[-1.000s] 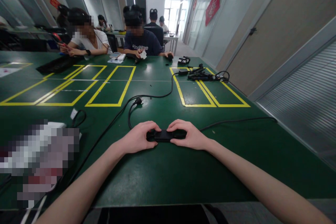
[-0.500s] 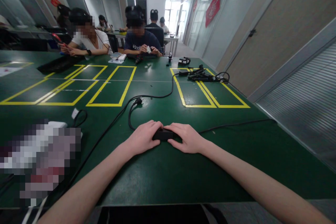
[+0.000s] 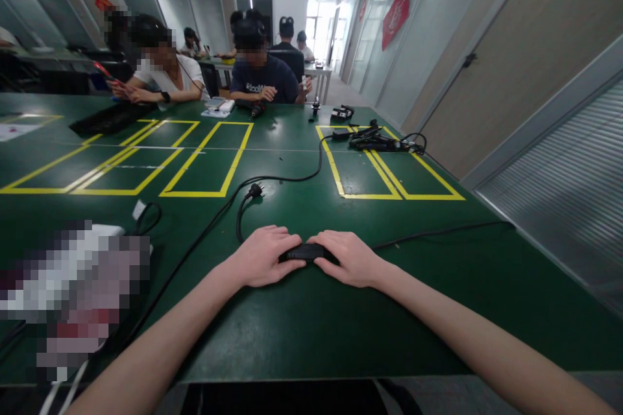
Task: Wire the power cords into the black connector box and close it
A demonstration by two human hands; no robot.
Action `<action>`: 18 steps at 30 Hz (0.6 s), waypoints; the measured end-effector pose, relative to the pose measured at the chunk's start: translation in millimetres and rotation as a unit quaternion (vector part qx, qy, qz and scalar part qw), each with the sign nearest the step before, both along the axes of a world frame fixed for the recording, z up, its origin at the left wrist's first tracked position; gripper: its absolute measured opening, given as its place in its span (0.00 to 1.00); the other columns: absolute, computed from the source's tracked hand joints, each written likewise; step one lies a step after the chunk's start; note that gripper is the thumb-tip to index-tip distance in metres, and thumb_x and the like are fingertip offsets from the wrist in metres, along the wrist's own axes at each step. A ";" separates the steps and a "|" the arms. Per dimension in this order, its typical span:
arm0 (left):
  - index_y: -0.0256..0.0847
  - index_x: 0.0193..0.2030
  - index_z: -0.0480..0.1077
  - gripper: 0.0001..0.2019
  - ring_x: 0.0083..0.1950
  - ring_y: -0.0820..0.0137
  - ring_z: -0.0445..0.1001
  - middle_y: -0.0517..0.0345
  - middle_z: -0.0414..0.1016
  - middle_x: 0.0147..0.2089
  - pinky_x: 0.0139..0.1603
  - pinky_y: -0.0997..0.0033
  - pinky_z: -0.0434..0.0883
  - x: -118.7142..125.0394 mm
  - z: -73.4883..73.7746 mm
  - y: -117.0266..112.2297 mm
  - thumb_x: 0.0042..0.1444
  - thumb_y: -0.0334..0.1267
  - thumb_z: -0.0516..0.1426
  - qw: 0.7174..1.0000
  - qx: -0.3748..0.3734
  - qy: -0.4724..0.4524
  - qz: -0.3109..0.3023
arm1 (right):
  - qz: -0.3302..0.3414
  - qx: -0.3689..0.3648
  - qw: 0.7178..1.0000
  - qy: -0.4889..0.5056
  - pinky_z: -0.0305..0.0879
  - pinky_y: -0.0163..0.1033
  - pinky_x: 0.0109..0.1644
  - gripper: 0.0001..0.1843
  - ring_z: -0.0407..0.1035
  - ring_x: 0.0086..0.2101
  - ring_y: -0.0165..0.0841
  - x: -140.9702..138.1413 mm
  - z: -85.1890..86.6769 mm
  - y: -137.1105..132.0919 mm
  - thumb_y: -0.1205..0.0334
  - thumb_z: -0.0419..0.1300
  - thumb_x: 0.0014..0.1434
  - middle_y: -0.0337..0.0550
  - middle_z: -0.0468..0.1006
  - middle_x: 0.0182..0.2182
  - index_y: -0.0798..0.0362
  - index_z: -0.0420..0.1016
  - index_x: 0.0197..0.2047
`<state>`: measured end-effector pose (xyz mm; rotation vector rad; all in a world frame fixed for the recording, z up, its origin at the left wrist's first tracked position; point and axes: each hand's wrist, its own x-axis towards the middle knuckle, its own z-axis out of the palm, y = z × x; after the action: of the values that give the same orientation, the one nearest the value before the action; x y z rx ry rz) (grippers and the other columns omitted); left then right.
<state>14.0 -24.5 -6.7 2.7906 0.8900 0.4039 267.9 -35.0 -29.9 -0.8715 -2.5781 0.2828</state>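
Note:
Both my hands are on a black power adapter (image 3: pixel 307 252) lying low over the green table (image 3: pixel 311 331). My left hand (image 3: pixel 267 255) closes on its left end, thumb along the near side and fingers on the far side. At its right end my right hand (image 3: pixel 346 258) grips it the same way. From beside my left hand a thick black power cord (image 3: pixel 239 224) curves up to a mains plug (image 3: pixel 255 191) with bare pins. A thinner black cable (image 3: pixel 438 231) runs from my right hand to the table's right edge. The adapter's ends are hidden by my fingers.
Another black cable (image 3: pixel 292 179) crosses the table to a heap of black gear (image 3: pixel 374 137). Yellow tape rectangles (image 3: pixel 207 194) mark the surface. Blurred-out items (image 3: pixel 92 298) lie at the left. Two people sit across, near a power drill (image 3: pixel 256 110) and a black tray (image 3: pixel 114 118).
My left hand has shifted slightly left and down, and more of the adapter shows between my hands. The mains plug has moved slightly left. A person opposite has spread their hands apart.

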 end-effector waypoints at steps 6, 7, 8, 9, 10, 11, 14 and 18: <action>0.41 0.51 0.73 0.14 0.43 0.61 0.78 0.51 0.80 0.43 0.46 0.64 0.72 2.7 -1.6 -2.0 0.70 0.49 0.56 1.000 -0.017 -0.022 0.002 | 0.016 0.052 0.998 0.043 0.73 0.44 0.43 0.13 0.77 0.39 0.41 -0.9 1.8 -2.2 0.56 0.57 0.72 0.52 0.82 0.41 0.55 0.73 0.52; 0.40 0.55 0.73 0.16 0.46 0.60 0.79 0.50 0.81 0.46 0.48 0.63 0.73 3.3 -1.9 -2.1 0.70 0.49 0.57 0.999 -0.015 -0.032 0.000 | 0.015 0.061 0.997 0.047 0.74 0.44 0.43 0.12 0.76 0.40 0.41 -1.4 1.5 -2.1 0.56 0.57 0.72 0.52 0.83 0.41 0.55 0.74 0.52; 0.40 0.58 0.72 0.18 0.48 0.59 0.79 0.48 0.81 0.49 0.49 0.62 0.74 4.1 -2.0 -2.4 0.69 0.49 0.57 0.999 -0.011 -0.039 0.001 | 0.015 0.068 0.996 0.050 0.74 0.45 0.43 0.12 0.76 0.40 0.42 -2.0 1.1 -1.9 0.57 0.56 0.72 0.53 0.83 0.41 0.55 0.74 0.52; 0.40 0.60 0.72 0.19 0.48 0.58 0.80 0.47 0.82 0.50 0.51 0.61 0.74 5.0 -2.0 -2.8 0.70 0.49 0.57 0.999 -0.005 -0.040 0.003 | 0.015 0.075 0.996 0.055 0.75 0.45 0.43 0.12 0.76 0.40 0.42 -2.6 0.5 -1.6 0.57 0.57 0.72 0.53 0.83 0.41 0.55 0.75 0.52; 0.39 0.61 0.72 0.19 0.49 0.58 0.80 0.47 0.82 0.50 0.52 0.60 0.74 5.9 -2.0 -3.3 0.70 0.48 0.57 0.999 0.001 -0.037 0.007 | 0.016 0.083 0.994 0.062 0.75 0.46 0.43 0.12 0.77 0.41 0.43 -3.2 -0.4 -1.1 0.57 0.58 0.71 0.53 0.83 0.41 0.55 0.75 0.52; 0.39 0.61 0.72 0.18 0.48 0.58 0.81 0.47 0.83 0.49 0.53 0.58 0.74 6.8 -1.9 -3.9 0.71 0.46 0.56 0.999 0.004 -0.031 0.010 | 0.017 0.090 0.993 0.074 0.76 0.46 0.44 0.12 0.77 0.41 0.43 -3.7 -1.4 -0.5 0.57 0.58 0.71 0.53 0.83 0.41 0.55 0.76 0.52; 0.40 0.59 0.74 0.16 0.48 0.58 0.82 0.48 0.84 0.48 0.55 0.57 0.74 8.7 -2.0 -6.2 0.71 0.45 0.56 1.000 -0.001 -0.024 0.015 | 0.013 0.114 0.988 0.107 0.78 0.46 0.48 0.13 0.79 0.45 0.42 -4.1 -5.0 1.2 0.58 0.61 0.69 0.55 0.83 0.46 0.54 0.76 0.53; 0.41 0.63 0.73 0.23 0.52 0.56 0.80 0.46 0.83 0.54 0.55 0.57 0.75 10.4 -0.7 -10.1 0.66 0.51 0.60 0.994 -0.051 -0.078 0.061 | 0.008 0.151 0.983 0.101 0.80 0.46 0.48 0.16 0.80 0.47 0.42 -0.2 -8.7 2.4 0.61 0.59 0.70 0.55 0.83 0.49 0.53 0.76 0.58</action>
<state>24.3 -34.7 -7.4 2.5798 1.0158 0.5686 267.8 -32.5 -38.6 -0.6739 -2.3591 -0.0170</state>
